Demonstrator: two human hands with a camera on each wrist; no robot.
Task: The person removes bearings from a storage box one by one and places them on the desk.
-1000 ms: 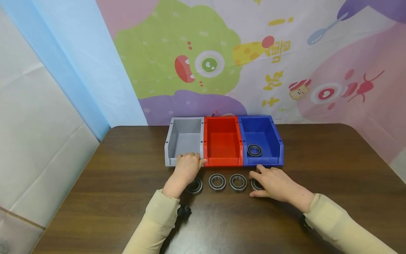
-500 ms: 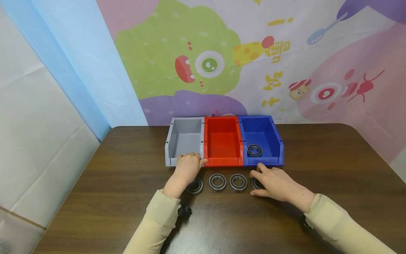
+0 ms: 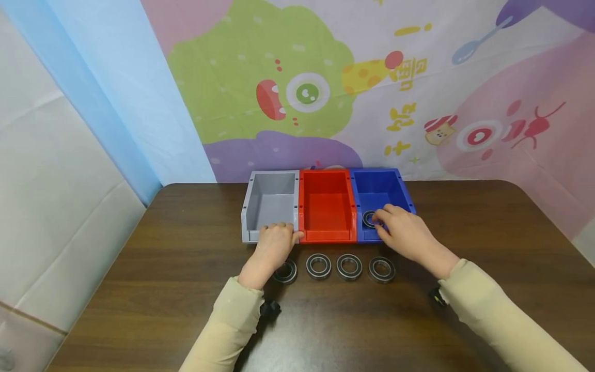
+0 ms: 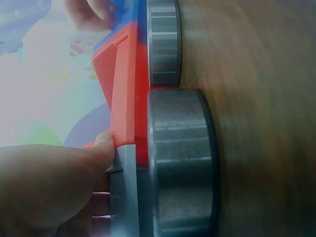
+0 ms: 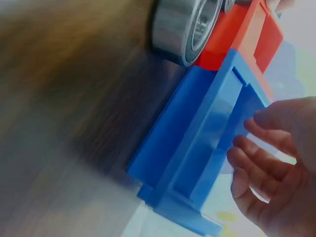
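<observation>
Three joined bins stand against the wall: a grey bin (image 3: 270, 183), a red bin (image 3: 327, 206) and a blue bin (image 3: 381, 181). My left hand (image 3: 275, 250) grips the front rim of the grey bin, thumb by its seam with the red one. My right hand (image 3: 409, 235) hovers over the blue bin's front, fingers loosely bent. In the right wrist view nothing shows between the fingers (image 5: 256, 163). A ball bearing (image 3: 367, 219) lies in the blue bin, partly hidden by the fingertips; contact cannot be told.
A row of bearings lies before the bins: one bearing (image 3: 289, 272) partly behind the left wrist, then a bearing (image 3: 318, 278), another bearing (image 3: 349, 278) and a rightmost bearing (image 3: 382, 280). The brown table (image 3: 344, 330) meets a printed wall cloth (image 3: 232, 93) behind the bins.
My right hand has left the rightmost bearing on the table and moved up over the blue bin. That bearing stays in place, now uncovered. My left hand has not moved.
</observation>
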